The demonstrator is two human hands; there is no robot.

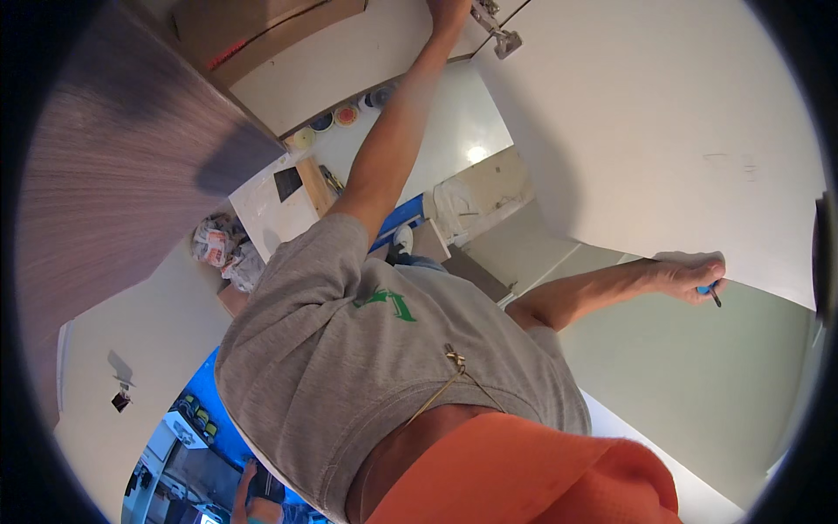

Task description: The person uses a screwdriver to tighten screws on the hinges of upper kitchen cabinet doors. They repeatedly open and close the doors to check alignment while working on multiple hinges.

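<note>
A metal hinge [497, 31] sat at the far edge of the door panel [663, 131], right of the wood-grain cabinet [113, 166].

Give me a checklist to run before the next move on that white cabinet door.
1. Grey-shirted person's upper hand at the metal hinge: reaches it, ok; its grip is cut off by the frame, cannot tell.
2. Their lower hand on the white door edge: ok.
3. Blue-handled tool in the lower hand: ok, held; tip kind cannot tell.
4. Hinge fixed to the cabinet: cannot tell.
5. Ground below: not ok, crumpled bags and small tubs lie about.
</note>
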